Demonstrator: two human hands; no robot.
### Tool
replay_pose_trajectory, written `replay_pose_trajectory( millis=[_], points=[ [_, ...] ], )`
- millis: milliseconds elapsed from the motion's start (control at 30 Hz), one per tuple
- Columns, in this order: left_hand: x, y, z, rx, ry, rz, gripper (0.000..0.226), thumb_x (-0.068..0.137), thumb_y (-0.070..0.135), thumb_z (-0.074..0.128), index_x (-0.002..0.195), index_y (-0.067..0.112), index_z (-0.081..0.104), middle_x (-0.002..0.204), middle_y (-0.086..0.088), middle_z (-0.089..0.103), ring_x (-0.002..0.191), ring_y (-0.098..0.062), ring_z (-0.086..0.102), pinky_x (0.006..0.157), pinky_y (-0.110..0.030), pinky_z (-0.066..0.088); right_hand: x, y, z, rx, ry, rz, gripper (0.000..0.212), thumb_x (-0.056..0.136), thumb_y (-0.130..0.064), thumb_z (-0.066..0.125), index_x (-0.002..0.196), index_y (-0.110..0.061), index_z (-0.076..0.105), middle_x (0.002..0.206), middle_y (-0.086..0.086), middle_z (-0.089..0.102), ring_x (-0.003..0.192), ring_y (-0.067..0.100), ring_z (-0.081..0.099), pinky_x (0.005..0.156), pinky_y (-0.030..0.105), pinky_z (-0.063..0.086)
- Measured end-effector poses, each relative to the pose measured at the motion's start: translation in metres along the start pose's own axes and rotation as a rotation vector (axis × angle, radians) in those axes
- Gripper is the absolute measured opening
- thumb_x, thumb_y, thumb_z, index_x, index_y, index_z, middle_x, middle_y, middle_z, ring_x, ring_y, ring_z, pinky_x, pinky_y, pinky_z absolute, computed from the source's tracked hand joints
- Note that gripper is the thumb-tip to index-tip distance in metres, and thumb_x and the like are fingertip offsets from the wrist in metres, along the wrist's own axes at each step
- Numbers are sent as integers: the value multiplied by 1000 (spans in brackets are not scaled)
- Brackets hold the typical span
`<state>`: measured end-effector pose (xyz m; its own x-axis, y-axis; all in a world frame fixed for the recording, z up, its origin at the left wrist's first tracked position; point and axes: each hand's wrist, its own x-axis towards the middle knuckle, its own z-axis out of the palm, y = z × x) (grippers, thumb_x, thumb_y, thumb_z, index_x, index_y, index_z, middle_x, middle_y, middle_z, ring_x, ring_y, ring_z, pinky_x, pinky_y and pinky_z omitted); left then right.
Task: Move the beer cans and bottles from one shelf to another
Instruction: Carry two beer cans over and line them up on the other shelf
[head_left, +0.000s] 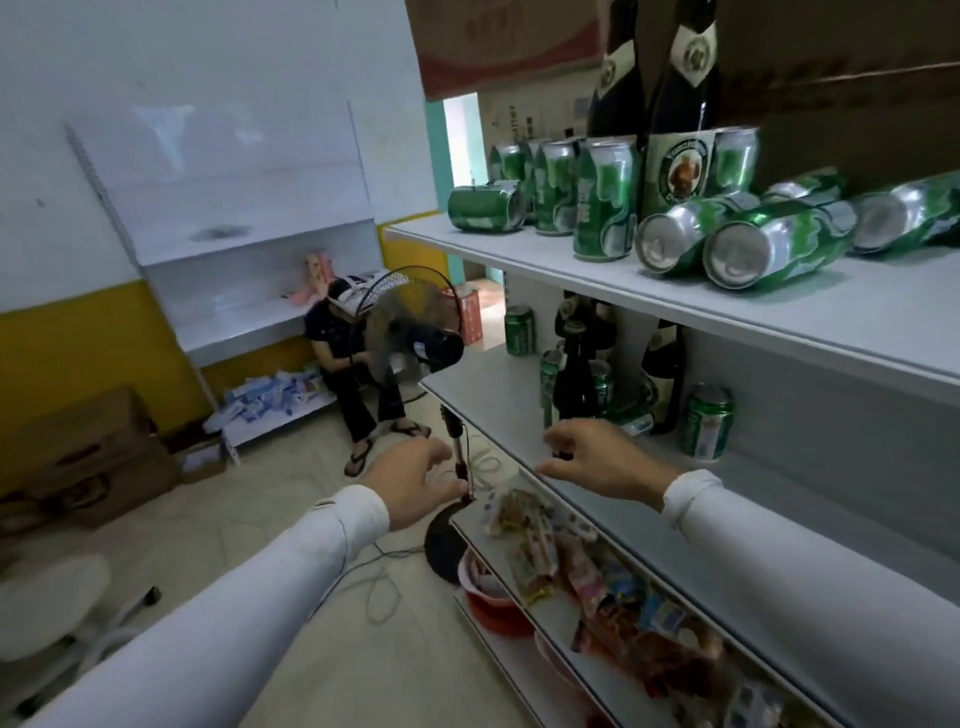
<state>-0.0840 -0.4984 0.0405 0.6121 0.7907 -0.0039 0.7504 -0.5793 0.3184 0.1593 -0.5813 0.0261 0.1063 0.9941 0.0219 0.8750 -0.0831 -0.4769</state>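
The upper shelf (779, 306) carries several green beer cans, some upright (605, 200) and some lying on their sides (774, 249), plus two tall dark bottles (680, 114). The middle shelf (498, 395) holds more green cans (705, 422) and dark bottles (574, 374). My right hand (602, 457) hovers at the middle shelf's front edge, fingers loosely curled, holding nothing. My left hand (415, 480) hangs in front of the shelf unit over the floor, fingers relaxed and empty. Both arms wear white sleeves.
A standing fan (410, 332) with a dark base is on the floor by the shelf end. A person sits behind the fan near white wall shelves (244, 312). Snack packets (535, 545) fill the lower shelf. Cardboard boxes (88, 457) lie at left.
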Motion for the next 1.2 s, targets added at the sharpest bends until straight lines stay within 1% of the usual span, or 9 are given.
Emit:
replay_pose_trajectory(
  millis=[200, 400, 600, 667, 800, 933, 1033, 1133, 1200],
  points=[
    [92, -36, -2, 31, -30, 76, 52, 84, 49, 63, 127, 19, 55, 124, 2, 57, 112, -17, 56, 92, -31, 47, 77, -2, 20, 20, -26, 3, 59, 87, -50, 66, 134, -15, 57, 131, 4, 61, 115, 16, 59, 95, 29, 49],
    [172, -93, 7, 24, -93, 182, 51, 84, 48, 63, 126, 19, 56, 125, 1, 59, 112, -16, 56, 91, -28, 46, 150, -12, 42, 8, -29, 69, 61, 86, -53, 65, 133, -16, 56, 127, 2, 61, 111, 16, 59, 92, 30, 49],
    [262, -162, -10, -38, -115, 295, 50, 84, 43, 66, 124, 15, 57, 122, -3, 61, 107, -18, 59, 87, -25, 45, 224, -24, 47, 29, 136, 271, 50, 87, -46, 68, 126, -15, 59, 113, -1, 60, 107, 20, 60, 90, 32, 49],
    [290, -176, -17, -37, -163, 343, 51, 85, 43, 66, 125, 14, 55, 123, -2, 59, 108, -18, 58, 88, -25, 44, 238, -29, 48, 10, 148, 360, 50, 88, -47, 67, 126, -16, 58, 116, -1, 60, 108, 20, 59, 91, 34, 49],
    [349, -183, -19, -50, -218, 449, 53, 85, 44, 65, 127, 13, 54, 125, -4, 59, 108, -19, 58, 91, -28, 46, 253, -30, 45, 19, 214, 495, 54, 89, -50, 64, 130, -16, 56, 124, 0, 60, 109, 16, 59, 89, 28, 47],
    [383, -174, -4, -89, -304, 513, 55, 84, 44, 66, 127, 13, 54, 123, -5, 59, 106, -21, 59, 92, -29, 47, 257, -24, 42, 35, 250, 610, 56, 89, -47, 65, 133, -15, 54, 129, 1, 59, 111, 18, 59, 96, 33, 48],
    [406, -167, 6, -97, -340, 557, 55, 85, 44, 66, 128, 14, 53, 125, -5, 58, 107, -20, 59, 91, -27, 45, 265, -15, 35, -29, 277, 619, 51, 91, -44, 64, 130, -13, 56, 124, 4, 61, 107, 20, 59, 89, 30, 48],
    [435, -159, 8, -88, -343, 566, 54, 85, 47, 65, 128, 17, 53, 126, -3, 57, 106, -19, 59, 89, -25, 43, 271, 0, 30, -29, 339, 612, 54, 89, -43, 67, 132, -13, 57, 129, 3, 61, 111, 19, 60, 93, 33, 49],
    [452, -153, 8, -72, -342, 590, 54, 85, 45, 65, 129, 17, 52, 126, -3, 57, 108, -19, 59, 88, -25, 44, 271, 8, 31, 7, 392, 608, 54, 88, -43, 69, 133, -16, 57, 131, -2, 59, 114, 14, 58, 93, 28, 48]
  ],
)
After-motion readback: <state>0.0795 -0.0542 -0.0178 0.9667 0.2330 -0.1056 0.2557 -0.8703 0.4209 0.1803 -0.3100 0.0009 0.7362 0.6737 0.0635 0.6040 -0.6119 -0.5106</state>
